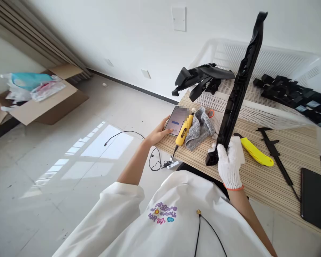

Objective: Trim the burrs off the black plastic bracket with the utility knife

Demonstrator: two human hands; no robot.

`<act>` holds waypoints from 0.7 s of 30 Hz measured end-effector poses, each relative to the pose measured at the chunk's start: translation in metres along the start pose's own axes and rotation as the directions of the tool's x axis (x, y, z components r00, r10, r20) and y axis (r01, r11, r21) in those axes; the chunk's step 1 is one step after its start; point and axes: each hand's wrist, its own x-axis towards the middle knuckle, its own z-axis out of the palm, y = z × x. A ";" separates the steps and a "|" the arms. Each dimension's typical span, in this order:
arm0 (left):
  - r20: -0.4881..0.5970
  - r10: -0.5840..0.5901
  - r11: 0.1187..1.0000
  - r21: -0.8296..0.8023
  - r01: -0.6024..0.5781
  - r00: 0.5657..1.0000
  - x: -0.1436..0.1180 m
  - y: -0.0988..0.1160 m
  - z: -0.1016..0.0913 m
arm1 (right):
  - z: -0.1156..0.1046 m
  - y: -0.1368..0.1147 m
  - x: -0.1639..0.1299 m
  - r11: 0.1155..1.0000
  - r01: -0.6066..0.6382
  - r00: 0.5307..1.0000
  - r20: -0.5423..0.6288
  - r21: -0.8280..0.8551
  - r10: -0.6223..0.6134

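Observation:
My left hand (pixel 158 135), bare, grips a smartphone (pixel 176 119) at the table's left edge, with the thumb on its lit screen. In a white knitted glove, my right hand (pixel 228 162) is closed round the lower end of a long black plastic trim piece (pixel 237 92). That piece stands up at a slant, its top in front of the wall. Beside the phone lies a yellow corded tool (pixel 184 130), and then a grey cloth (pixel 200 130). A yellow utility knife (pixel 256 151) is just right of the glove.
A white plastic basket (pixel 273 109) at the back holds several black parts (pixel 291 91); more black pieces (pixel 203 76) lie over its left end. Black calipers (pixel 275 151) and a dark phone (pixel 315 196) are on the right. An open cardboard box (pixel 50 107) and cables (pixel 157 162) lie leftward.

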 end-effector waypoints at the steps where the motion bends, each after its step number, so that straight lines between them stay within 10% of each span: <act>1: 0.003 0.000 1.000 -0.004 0.000 1.000 0.000 0.000 0.000 | 0.000 -0.002 0.000 1.000 -0.007 1.000 -0.018 -0.028 0.007; 13: 0.012 -0.019 1.000 0.017 0.019 1.000 -0.001 -0.001 -0.001 | 0.002 -0.005 -0.002 0.989 0.061 0.991 -0.107 -0.132 -0.076; 21: 0.006 -0.116 0.993 0.040 0.115 0.993 -0.005 0.005 -0.003 | 0.002 -0.021 -0.008 0.971 -0.198 0.976 -0.115 -0.137 0.183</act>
